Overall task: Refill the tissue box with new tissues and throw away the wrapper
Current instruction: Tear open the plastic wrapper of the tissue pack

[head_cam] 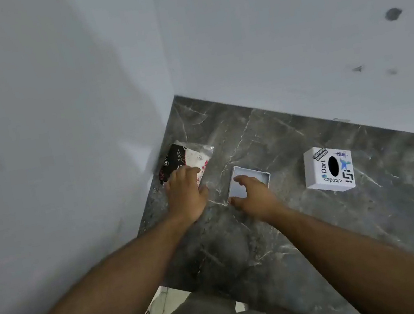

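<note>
Reaching out over a dark grey marble slab [309, 235] set into a corner of pale walls [54, 100]. Laying the left hand [186, 193] on the near end of the tissue pack [189, 157], with fingers fairly straight across its top, thumb down by its near right edge, nothing plainly gripped. Showing that pack, black on one half and white with red marks on the other, inside a clear wrapper [205, 148], at the slab's far left, just beside the left wall and angled to it. Holding the right hand [255, 198] over the white box base [250, 174], a shallow open tray near the slab's middle. Spreading its fingers loosely bent above the hollow, thumb at the near left corner — cannot tell whether any fingertip touches, and no grasp showing. Setting the two hands near each other but apart, with a strip of bare marble between. Showing the white box cover [329, 172] well apart to the right, standing on the slab with its oval opening on top, ringed by stickers [324, 167] reading Dart, code and Software Engineer. Catching pale floor tiles [170, 305] past the slab's near edge.
</note>
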